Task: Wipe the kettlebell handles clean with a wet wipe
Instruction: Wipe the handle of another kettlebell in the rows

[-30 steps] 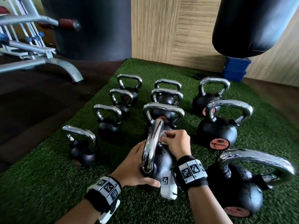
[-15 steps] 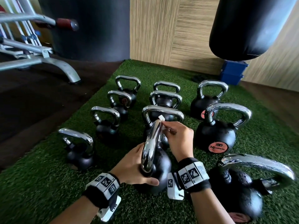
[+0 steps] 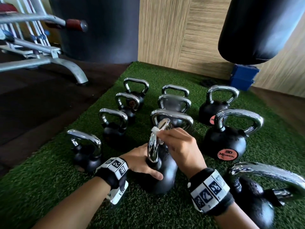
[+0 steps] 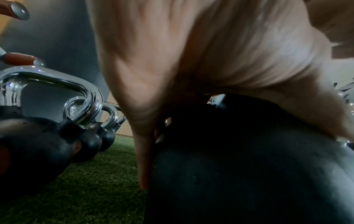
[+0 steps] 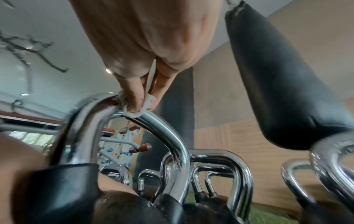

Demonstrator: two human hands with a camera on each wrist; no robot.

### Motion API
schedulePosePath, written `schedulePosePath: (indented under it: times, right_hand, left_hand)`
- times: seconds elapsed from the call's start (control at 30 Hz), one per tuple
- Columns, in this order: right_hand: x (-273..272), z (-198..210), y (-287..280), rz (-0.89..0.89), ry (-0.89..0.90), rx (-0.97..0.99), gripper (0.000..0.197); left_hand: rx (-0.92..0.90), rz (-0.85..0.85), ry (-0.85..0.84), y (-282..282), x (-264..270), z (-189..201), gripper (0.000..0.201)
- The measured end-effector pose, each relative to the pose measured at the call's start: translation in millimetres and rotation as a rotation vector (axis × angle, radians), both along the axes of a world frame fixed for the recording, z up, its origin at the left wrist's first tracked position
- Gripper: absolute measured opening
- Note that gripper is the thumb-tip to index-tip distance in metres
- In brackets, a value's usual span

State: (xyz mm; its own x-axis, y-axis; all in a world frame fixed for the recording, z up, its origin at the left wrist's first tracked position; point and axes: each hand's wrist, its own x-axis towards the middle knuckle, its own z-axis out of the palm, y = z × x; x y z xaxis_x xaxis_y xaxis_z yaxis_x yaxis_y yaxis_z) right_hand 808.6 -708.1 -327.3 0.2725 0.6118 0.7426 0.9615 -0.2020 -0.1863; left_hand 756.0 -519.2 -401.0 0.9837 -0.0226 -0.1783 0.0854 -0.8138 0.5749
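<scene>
Your left hand (image 3: 142, 164) braces the heavy kettlebell (image 3: 162, 176) body while your right hand (image 3: 179, 146) pinches the limp wet wipe (image 3: 156, 130) against its slick, rigid chrome handle (image 3: 156, 142), so press firmly.

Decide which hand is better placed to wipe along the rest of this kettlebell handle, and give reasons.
The right hand: it already pinches the wet wipe against the handle top. The left hand rests on the kettlebell body, apparently steadying it.
</scene>
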Motion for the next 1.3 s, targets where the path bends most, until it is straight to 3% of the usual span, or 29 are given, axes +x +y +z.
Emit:
schedulePosePath:
  times: [0.1, 0.27, 0.4, 0.5, 0.6, 0.7, 0.77, 0.83, 0.9, 0.97, 1.13, 1.3]
  right_hand:
    - [4.3, 6.6, 2.9, 0.021, 0.133, 0.012, 0.027]
    - [-5.4, -1.4, 1.9, -0.023, 0.454, 0.125, 0.028]
    - [-14.3, -16.0, -1.0, -0.001, 0.898, 0.211, 0.03]
    - [-19.3, -25.9, 0.8, 0.006, 1.054, 0.269, 0.029]
    - [-25.7, -35.6, -0.2, -0.021, 1.076, 0.245, 0.029]
    - [-27.9, -44.2, -4.0, -0.067, 1.033, 0.126, 0.03]
    - [-29.5, -45.9, -8.3, -0.091, 0.986, 0.042, 0.032]
    - [-28.5, -44.5, -13.1, -0.058, 0.978, -0.004, 0.038]
    - [-24.0, -42.2, -16.1, 0.013, 1.006, -0.031, 0.04]
    - [-19.0, -38.7, -15.5, 0.052, 0.992, -0.108, 0.029]
    - [-12.7, -28.7, -6.6, 0.064, 0.763, -0.391, 0.02]
    - [-5.3, -20.0, -11.0, 0.322, 0.908, -0.388, 0.036]
  left_hand:
    - [-0.019, 0.011, 0.015, 3.3, 6.4, -0.2, 0.095]
    - [-0.119, -0.014, -0.005, 5.7, 6.0, 5.9, 0.062]
    - [-0.202, -0.061, -0.041, 3.3, 2.5, 5.0, 0.071]
    - [-0.144, -0.051, -0.046, 4.6, -0.4, -0.6, 0.074]
    - [-0.099, -0.08, -0.046, 2.6, -3.3, 2.3, 0.073]
    - [-0.085, -0.124, -0.1, 2.7, -5.1, -2.7, 0.089]
    - [-0.14, -0.098, -0.112, 0.9, -11.1, -2.8, 0.084]
    - [-0.173, -0.114, -0.154, -2.0, -16.7, -6.6, 0.074]
    - [-0.22, -0.103, -0.191, -3.9, -22.6, -13.0, 0.083]
    - [-0.155, -0.129, -0.244, -5.6, -27.7, -17.5, 0.086]
    - [-0.13, -0.17, -0.295, -10.3, -33.1, -20.1, 0.062]
    - [-0.196, -0.136, -0.303, -9.4, -34.2, -21.7, 0.046]
